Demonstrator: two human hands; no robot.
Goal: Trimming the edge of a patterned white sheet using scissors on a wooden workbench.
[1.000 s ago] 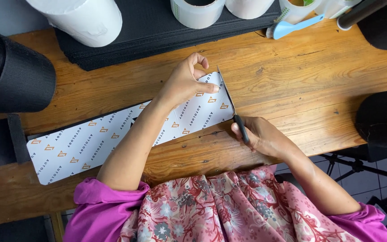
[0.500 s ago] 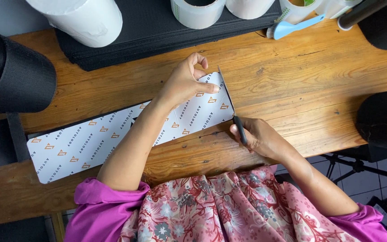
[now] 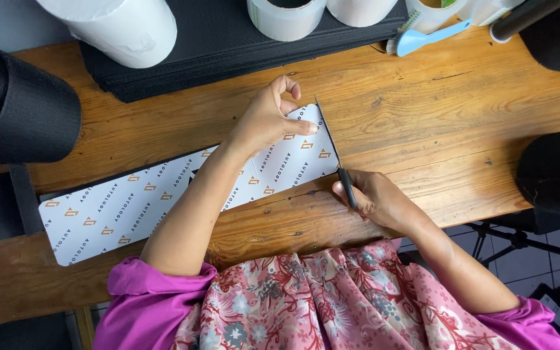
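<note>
A: Where's the sheet? Quick.

B: White patterned sheet (image 3: 131,207), long rectangle, flat on the wooden counter (image 3: 435,123). Long axis runs from lower left up to the right. Its right end sits between the two hands.

A: Left hand?

B: Left hand (image 3: 267,120) is on top of the sheet's right end, pressing down. Thumb and forefinger curl together above it, the other fingers lie stretched toward the right edge. Holds nothing, just pins the sheet.

A: Right hand?

B: Right hand (image 3: 374,198) is closed round the dark handle of a knife (image 3: 338,165), just below the sheet's lower right corner. Fingers wrapped tight, no gap showing.

A: Blade direction?

B: Thin blade runs up and away from the right hand, along the sheet's short right edge, tip near the upper right corner. So it lies across the long axis, not along it. Whether the edge touches the sheet or just the wood beside it, can't tell.

A: Nearer hand to that edge?

B: Both close; left fingertips just beside the blade, right hand at its lower end.

A: Surroundings?

B: Black fabric roll (image 3: 21,104) far left, tape rolls (image 3: 286,16) at the top, blue brush (image 3: 422,39) upper right.
</note>
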